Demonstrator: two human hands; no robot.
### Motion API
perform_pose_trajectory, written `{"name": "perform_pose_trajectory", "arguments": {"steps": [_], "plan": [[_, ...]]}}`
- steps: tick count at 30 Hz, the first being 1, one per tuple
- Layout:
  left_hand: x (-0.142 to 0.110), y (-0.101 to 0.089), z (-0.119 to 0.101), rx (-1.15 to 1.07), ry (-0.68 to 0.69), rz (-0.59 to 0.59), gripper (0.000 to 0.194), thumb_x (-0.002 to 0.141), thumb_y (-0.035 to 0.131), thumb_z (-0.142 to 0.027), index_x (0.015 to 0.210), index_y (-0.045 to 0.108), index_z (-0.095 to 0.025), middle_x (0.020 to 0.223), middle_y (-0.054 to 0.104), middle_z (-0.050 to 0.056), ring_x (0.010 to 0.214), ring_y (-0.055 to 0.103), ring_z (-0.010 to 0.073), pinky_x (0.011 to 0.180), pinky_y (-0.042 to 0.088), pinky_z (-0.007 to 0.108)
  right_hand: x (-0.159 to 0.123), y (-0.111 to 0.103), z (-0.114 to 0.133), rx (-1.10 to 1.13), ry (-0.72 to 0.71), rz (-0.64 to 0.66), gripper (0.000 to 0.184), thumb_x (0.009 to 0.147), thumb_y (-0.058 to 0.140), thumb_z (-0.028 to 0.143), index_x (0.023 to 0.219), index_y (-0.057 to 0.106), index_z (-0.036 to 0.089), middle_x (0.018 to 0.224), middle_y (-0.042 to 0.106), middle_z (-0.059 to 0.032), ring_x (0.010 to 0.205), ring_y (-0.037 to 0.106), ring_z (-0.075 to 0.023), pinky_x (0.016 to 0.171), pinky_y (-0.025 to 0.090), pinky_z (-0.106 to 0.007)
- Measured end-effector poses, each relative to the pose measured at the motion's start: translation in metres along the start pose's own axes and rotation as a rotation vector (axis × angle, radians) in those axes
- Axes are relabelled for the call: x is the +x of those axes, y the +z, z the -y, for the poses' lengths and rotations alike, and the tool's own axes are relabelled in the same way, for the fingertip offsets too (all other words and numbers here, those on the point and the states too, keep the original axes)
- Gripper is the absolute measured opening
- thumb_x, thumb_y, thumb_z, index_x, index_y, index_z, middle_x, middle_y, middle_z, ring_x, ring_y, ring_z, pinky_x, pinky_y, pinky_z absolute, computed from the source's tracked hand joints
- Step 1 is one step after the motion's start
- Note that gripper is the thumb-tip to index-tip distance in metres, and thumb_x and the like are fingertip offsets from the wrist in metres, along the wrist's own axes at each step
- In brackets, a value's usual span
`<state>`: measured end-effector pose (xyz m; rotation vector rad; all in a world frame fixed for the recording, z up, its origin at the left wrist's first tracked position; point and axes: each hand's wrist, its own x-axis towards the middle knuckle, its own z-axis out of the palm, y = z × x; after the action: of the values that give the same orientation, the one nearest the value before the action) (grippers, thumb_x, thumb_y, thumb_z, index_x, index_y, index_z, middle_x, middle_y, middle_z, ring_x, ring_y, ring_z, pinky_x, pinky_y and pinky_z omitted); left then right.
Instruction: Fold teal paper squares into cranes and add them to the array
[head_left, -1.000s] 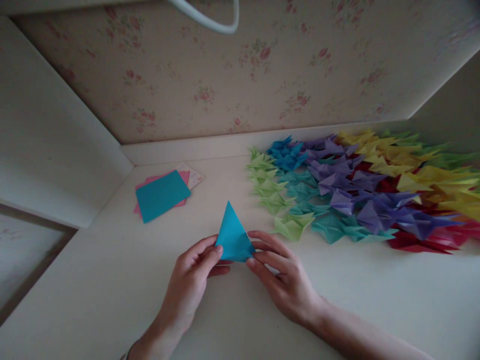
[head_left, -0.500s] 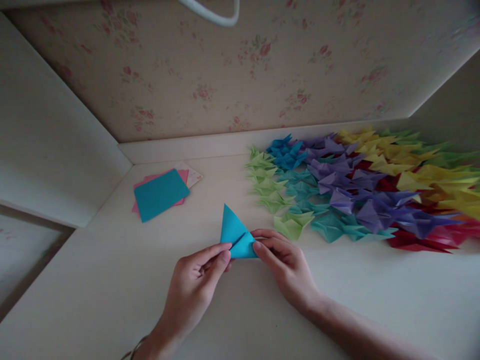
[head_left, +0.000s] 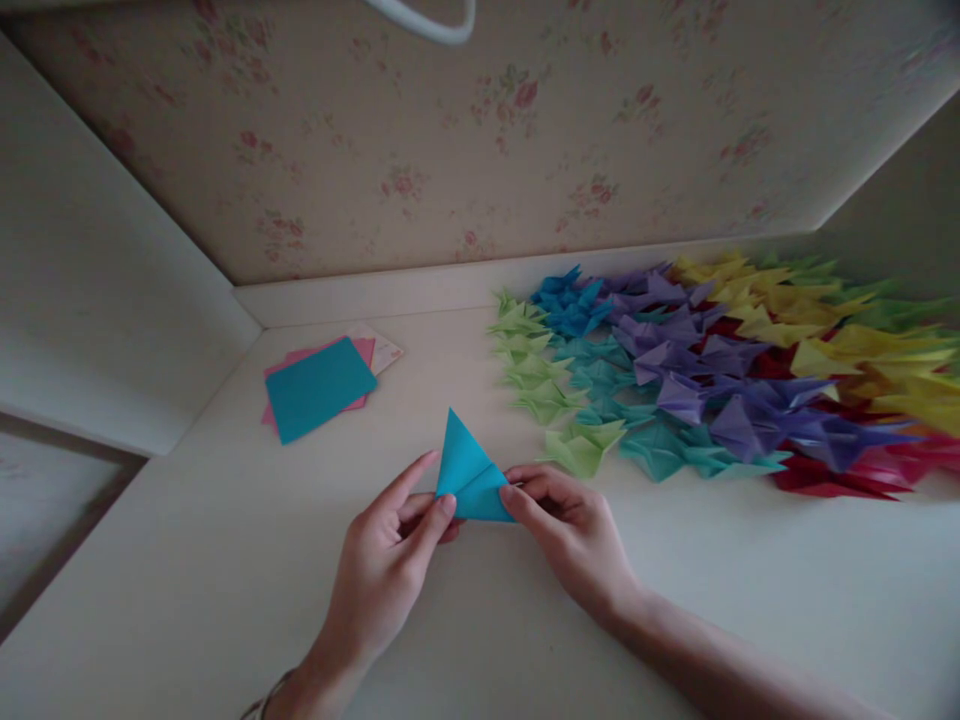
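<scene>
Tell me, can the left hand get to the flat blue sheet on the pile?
Probably yes: the flat blue sheet lies ahead of the left hand, and nothing seems to stand between them. That hand is pinching the folded blue paper, though, so it may need to let go first.

Two hands [head_left: 386, 560] are holding one folded blue paper [head_left: 474, 485]. One pile of at least three sheets [head_left: 321, 390] is lying on one desk [head_left: 487, 630]. Dozens of paper figures [head_left: 750, 425] are overlapping too closely for exact counting. One white cord [head_left: 442, 34] is hanging.
</scene>
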<state>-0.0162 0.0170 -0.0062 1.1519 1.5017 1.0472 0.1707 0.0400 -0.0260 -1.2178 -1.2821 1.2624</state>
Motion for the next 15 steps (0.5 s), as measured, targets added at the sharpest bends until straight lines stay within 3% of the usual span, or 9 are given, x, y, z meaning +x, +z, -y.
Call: {"name": "perform_pose_trajectory", "arguments": {"steps": [9, 12, 15], "plan": [[-0.0022, 0.0016, -0.0013, -0.013, 0.004, 0.022, 0.034, 0.083, 0.070, -0.039, 0.110, 0.072, -0.018, 0.097, 0.081, 0.006, 0.080, 0.076, 0.0217, 0.075, 0.062, 0.026, 0.0003, 0.0008, 0.0012, 0.045, 0.027, 0.003, 0.029, 0.081, 0.071, 0.034, 0.058, 0.063, 0.018, 0.084, 0.073, -0.0063, 0.079, 0.066, -0.0180, 0.066, 0.049, -0.026], [-0.0039, 0.0025, 0.0000, 0.031, 0.026, 0.007, 0.033, 0.085, 0.069, -0.038, 0.111, 0.072, -0.019, 0.100, 0.080, 0.006, 0.082, 0.076, 0.0224, 0.077, 0.062, 0.027, 0.0004, 0.0027, 0.0001, 0.199, 0.107, -0.008, 0.020, 0.077, 0.076, 0.036, 0.075, 0.065, 0.019, 0.086, 0.073, -0.0048, 0.079, 0.068, -0.0184, 0.069, 0.052, -0.027], [-0.0047, 0.0034, 0.0010, 0.059, 0.037, 0.001, 0.031, 0.086, 0.068, -0.038, 0.110, 0.072, -0.019, 0.100, 0.080, 0.006, 0.082, 0.077, 0.0227, 0.076, 0.061, 0.027, 0.0014, 0.0043, -0.0004, 0.305, 0.193, 0.021, 0.032, 0.073, 0.079, 0.038, 0.095, 0.064, 0.020, 0.087, 0.075, -0.0044, 0.081, 0.071, -0.0201, 0.073, 0.055, -0.029]]}}
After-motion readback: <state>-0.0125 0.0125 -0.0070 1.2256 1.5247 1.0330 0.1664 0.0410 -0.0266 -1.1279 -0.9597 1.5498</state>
